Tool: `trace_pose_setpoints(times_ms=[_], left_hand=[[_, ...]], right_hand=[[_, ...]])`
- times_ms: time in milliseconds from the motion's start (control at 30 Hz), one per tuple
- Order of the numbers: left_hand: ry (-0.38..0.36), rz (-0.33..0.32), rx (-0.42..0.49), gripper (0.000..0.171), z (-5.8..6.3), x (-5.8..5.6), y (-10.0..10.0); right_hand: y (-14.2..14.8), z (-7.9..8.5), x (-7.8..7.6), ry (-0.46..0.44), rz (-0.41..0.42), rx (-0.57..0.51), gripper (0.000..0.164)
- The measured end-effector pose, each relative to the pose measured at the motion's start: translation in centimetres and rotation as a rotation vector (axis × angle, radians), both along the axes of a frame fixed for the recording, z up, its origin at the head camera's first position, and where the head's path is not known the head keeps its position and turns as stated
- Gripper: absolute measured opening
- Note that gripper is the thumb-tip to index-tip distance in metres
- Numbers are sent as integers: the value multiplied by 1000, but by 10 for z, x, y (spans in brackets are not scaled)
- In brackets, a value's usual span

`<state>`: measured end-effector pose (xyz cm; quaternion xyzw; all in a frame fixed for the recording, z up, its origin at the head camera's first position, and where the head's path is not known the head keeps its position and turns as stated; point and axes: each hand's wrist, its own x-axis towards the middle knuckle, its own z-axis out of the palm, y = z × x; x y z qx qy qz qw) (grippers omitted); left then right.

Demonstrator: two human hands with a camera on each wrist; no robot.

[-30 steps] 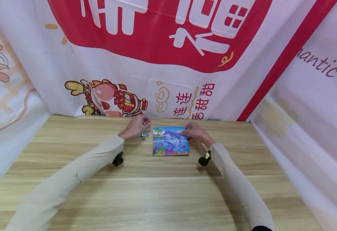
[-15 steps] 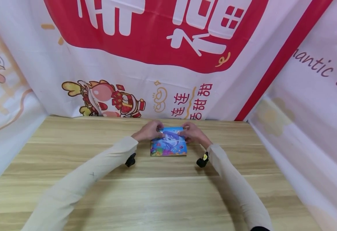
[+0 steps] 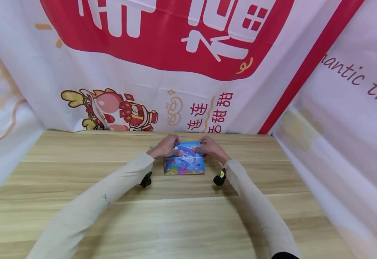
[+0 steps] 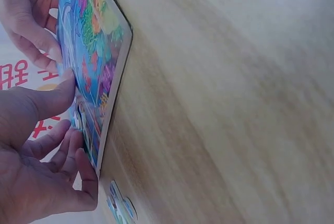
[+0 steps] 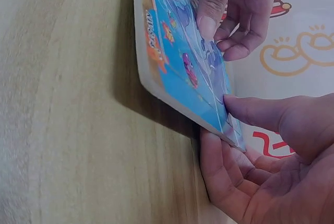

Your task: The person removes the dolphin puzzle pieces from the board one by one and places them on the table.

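A square jigsaw puzzle (image 3: 184,166) with a purple dolphin in a blue sea lies between both hands near the table's back edge. Along its right side, my right hand (image 3: 210,148) grips the board, thumb (image 5: 255,110) on the picture and fingers (image 5: 222,166) underneath. My left hand (image 3: 167,146) holds the opposite side; its thumb (image 4: 58,94) presses on the picture and its curled fingers (image 4: 73,151) are at the edge. In the left wrist view a loose puzzle piece (image 4: 120,203) lies on the table beside the board, mostly hidden by the left hand in the head view.
The wooden table (image 3: 175,223) runs back to a white and red printed cloth (image 3: 162,82). Another printed cloth (image 3: 343,118) hangs on the right side. Both wrists carry small black cameras (image 3: 220,177).
My left hand has come right from the loose pieces onto the puzzle's left side. My right hand has stayed on the right side. The whole view has shifted slightly.
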<state>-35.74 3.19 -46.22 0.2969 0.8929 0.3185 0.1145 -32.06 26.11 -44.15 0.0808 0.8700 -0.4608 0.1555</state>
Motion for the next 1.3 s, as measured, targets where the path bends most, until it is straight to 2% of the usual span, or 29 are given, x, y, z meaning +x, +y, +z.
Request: trace_pose_setpoints(times_ms=[100, 200, 400, 567, 733, 833, 1100, 1300], left_hand=[[-9, 17, 1, 46, 7, 8, 1], [2, 28, 20, 45, 9, 11, 0], [19, 21, 96, 40, 5, 11, -1], [-9, 41, 212, 34, 0, 10, -2], [-4, 65, 306, 27, -4, 7, -3], [-28, 76, 334, 23, -4, 5, -5], [-170, 70, 415, 24, 5, 5, -11], [-240, 74, 421, 28, 13, 1, -20]], right_hand=[[0, 1, 0, 6, 2, 14, 51], [0, 1, 1, 10, 3, 9, 50], [-1, 1, 2, 10, 2, 9, 49], [-2, 1, 1, -8, -15, 12, 49], [-2, 1, -1, -14, -20, 14, 49], [-2, 0, -1, -11, -13, 17, 50], [-2, 3, 0, -3, -19, 15, 52], [0, 2, -1, -5, -9, 20, 53]])
